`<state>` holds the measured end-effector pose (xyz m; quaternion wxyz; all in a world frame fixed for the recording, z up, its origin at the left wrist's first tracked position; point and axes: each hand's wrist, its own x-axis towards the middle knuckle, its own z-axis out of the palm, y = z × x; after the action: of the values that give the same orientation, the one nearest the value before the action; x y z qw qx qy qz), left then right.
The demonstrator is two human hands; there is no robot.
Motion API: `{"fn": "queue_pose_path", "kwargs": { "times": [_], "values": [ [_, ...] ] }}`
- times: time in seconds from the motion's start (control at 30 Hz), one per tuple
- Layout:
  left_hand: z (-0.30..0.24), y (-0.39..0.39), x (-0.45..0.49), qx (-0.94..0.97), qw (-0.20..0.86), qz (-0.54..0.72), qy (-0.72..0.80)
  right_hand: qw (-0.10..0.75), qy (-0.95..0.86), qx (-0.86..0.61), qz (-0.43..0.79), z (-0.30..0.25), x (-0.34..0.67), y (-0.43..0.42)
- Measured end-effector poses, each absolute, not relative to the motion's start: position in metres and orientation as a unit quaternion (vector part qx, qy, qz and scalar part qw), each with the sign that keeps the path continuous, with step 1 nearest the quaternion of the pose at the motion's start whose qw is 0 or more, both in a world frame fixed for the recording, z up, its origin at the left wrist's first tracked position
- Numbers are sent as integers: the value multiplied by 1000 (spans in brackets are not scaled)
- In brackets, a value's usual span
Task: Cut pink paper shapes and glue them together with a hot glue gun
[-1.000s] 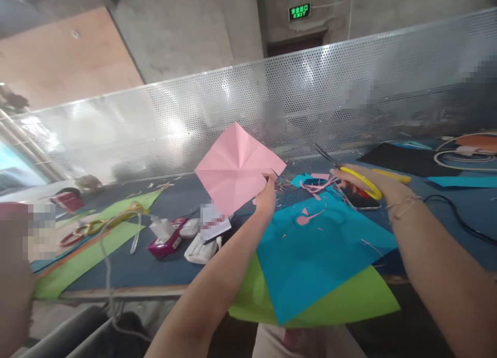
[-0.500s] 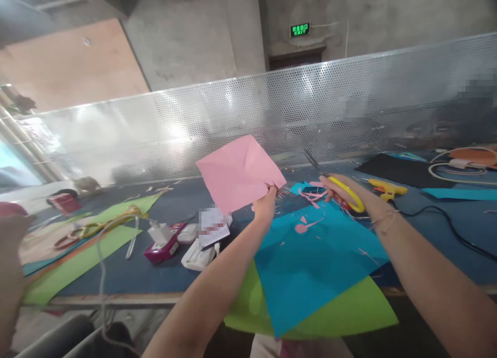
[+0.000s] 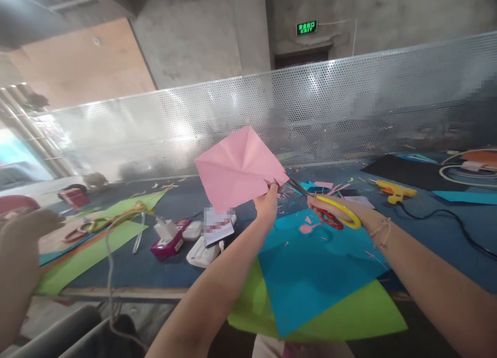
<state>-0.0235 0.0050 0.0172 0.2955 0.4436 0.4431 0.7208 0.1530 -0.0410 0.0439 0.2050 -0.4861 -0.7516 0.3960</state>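
My left hand [image 3: 267,202] pinches the lower right corner of a pink sheet of paper [image 3: 238,169], which is raised above the table and has small cuts along its right edge. In my right hand [image 3: 320,205] is a pair of scissors [image 3: 341,211] with yellow and red handles. Their dark blades point up and left, with the tips near the paper's right corner; whether they touch it I cannot tell. Beneath my hands a blue sheet [image 3: 314,275] lies over a green sheet [image 3: 373,311]. A pink scrap [image 3: 306,228] and small pink bits rest on the blue.
A yellow glue gun [image 3: 396,191] with a black cord lies to the right, near a black sheet [image 3: 411,173]. To the left are a magenta power strip [image 3: 166,245], a white case [image 3: 202,254] and green paper [image 3: 89,247]. Another person's arm [image 3: 19,265] shows at far left. A perforated metal screen [image 3: 217,125] stands behind.
My right hand has moved left and down, bringing the scissor tips from above the table to the pink paper's right corner. My left hand still holds the sheet, which has tilted slightly.
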Motion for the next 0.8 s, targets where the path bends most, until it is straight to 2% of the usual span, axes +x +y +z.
{"fn": "queue_pose_path", "kwargs": {
  "times": [0.13, 0.3, 0.43, 0.57, 0.8],
  "values": [
    [19, -1, -21, 484, 277, 709, 431, 237, -750, -481, 387, 45, 144, -47],
    [23, -4, -16, 467, 344, 717, 386, 256, -756, -476, 370, 37, 144, -41],
    [23, 0, -14, 433, 389, 746, 323, 277, -731, -477, 403, 33, 143, -36],
    [20, 3, -14, 427, 408, 749, 299, 289, -715, -470, 431, 34, 142, -36],
    [21, 2, -14, 408, 427, 758, 276, 296, -732, -474, 390, 34, 141, -34]
  ]
}}
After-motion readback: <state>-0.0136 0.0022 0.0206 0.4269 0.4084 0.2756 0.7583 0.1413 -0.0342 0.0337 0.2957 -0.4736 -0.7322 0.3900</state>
